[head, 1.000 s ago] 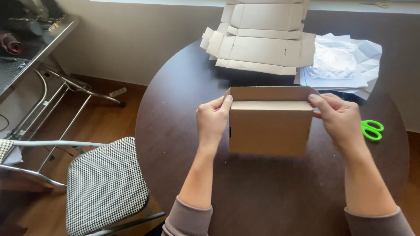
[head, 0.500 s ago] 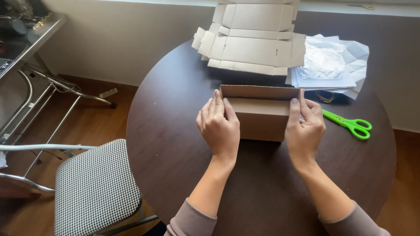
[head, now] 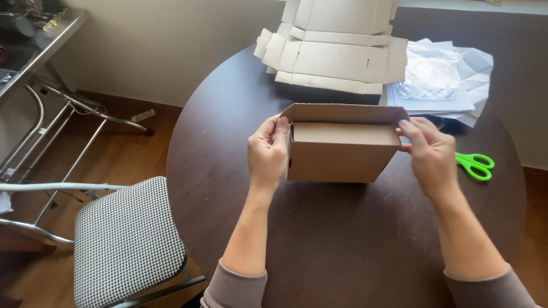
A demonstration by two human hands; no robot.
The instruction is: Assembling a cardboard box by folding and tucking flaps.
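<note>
Squarely at the middle of the round dark table [head: 342,245] stands a brown cardboard box [head: 341,154], steadied from both ends; the left hand [head: 267,153] clasps its left edge, thumb and fingertips pinched on the corner where the lid flap begins, and the right hand [head: 431,154] grips the right edge in the same way, fingers curled over the top corner; neither hand is slack or empty. Holding the two ends like this keeps the walls square and the rear flap upright; the flap stands open behind a folded inner panel, so the box's mouth faces up toward the camera. Behind it, near the wall, lies a stack of flat unfolded cardboard blanks [head: 334,48], and just beside those a heap of white wrapping paper [head: 436,77]; green-handled scissors [head: 474,165] rest on the table near the right hand, apart from it. A chair with a checked seat [head: 125,239] stands at the table's left. Inside the box nothing can be made out, since the inner panel covers it; the scissor blades are hidden behind the right hand; both forearms run out of the picture at the bottom edge.
</note>
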